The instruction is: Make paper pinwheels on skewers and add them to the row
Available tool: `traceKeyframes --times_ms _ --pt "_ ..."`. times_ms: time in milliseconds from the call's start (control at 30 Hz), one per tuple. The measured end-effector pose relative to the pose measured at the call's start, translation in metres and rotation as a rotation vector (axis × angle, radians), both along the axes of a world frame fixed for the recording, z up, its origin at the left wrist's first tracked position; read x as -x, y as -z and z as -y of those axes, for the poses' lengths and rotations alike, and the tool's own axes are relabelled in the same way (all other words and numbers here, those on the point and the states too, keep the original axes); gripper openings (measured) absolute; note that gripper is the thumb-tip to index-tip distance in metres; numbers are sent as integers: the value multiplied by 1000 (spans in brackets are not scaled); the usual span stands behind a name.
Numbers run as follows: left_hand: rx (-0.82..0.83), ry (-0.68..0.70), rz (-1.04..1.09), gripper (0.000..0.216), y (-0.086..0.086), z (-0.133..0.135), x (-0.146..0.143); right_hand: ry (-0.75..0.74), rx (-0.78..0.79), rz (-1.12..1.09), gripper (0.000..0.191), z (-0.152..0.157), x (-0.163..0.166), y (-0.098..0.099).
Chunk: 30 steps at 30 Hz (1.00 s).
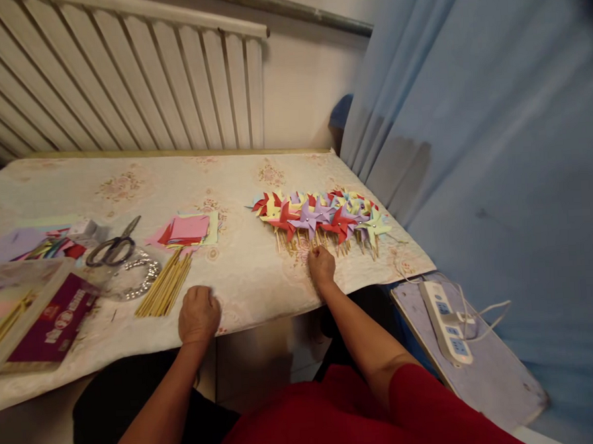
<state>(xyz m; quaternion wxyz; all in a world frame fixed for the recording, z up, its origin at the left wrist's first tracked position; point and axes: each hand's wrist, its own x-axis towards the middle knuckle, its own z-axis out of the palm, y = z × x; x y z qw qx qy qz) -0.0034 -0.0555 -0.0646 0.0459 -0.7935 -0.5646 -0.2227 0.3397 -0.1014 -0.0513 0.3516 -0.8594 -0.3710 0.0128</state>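
My right hand (322,266) is closed at the front of a pile of paper pinwheels on sticks. Its fingers pinch the stick of a purple pinwheel (308,220) at the near side of the pile. Red, yellow, green and purple paper shows among the other pinwheels (343,223), their sticks pointing towards me. My left hand (199,313) rests as a loose fist by the table's front edge, with nothing seen in it. Just left of that hand lies a bundle of thin wooden sticks (165,286). Behind the bundle is a stack of coloured paper pieces (190,229).
Black-handled scissors (116,249) lie left of the paper, beside a clear bag of silvery beads or pins (145,275). A purple-labelled pack (56,321) and more coloured paper (17,244) fill the left side. At the right, a power strip (447,323) sits on a lower surface.
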Motion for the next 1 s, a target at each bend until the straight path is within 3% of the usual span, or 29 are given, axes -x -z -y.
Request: traceKeyframes --times_ms 300,1000 --pt "-4 9 14 15 2 -1 1 -35 -120 10 17 12 1 9" --pt "17 -32 -31 19 -3 0 -1 -115 -53 169 22 32 -7 20"
